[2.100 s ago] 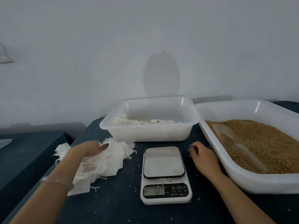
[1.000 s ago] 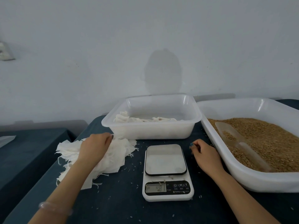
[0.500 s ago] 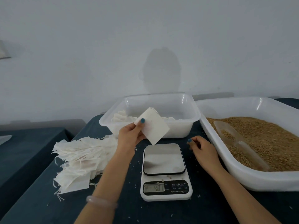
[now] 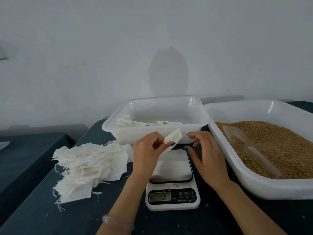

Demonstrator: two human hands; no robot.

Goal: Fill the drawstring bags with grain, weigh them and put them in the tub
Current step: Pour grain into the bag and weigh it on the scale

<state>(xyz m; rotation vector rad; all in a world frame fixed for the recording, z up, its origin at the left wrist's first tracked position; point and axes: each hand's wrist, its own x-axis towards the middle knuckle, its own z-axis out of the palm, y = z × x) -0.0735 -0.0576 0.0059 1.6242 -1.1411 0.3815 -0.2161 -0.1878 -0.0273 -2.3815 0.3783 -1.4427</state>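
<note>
My left hand [image 4: 149, 150] pinches a small empty white drawstring bag [image 4: 172, 138] above the scale [image 4: 171, 180]. My right hand [image 4: 206, 153] hovers just right of the bag with fingers loosely spread, holding nothing. A heap of empty white bags [image 4: 89, 161] lies on the dark cloth at the left. Behind the scale stands a clear tub [image 4: 201, 126] with a few filled bags [image 4: 128, 122] in it. At the right a large white tray [image 4: 271, 189] holds brown grain [image 4: 279, 143], with a clear scoop [image 4: 243, 145] lying in it.
The dark cloth-covered table [image 4: 84, 216] has stray grains scattered around the scale. A second dark table [image 4: 25, 153] sits lower at the left. A plain pale wall [image 4: 152, 48] rises right behind the tubs.
My left hand took one bag from the heap and carried it right, over the scale. My right hand lifted off the table and moved left toward the bag.
</note>
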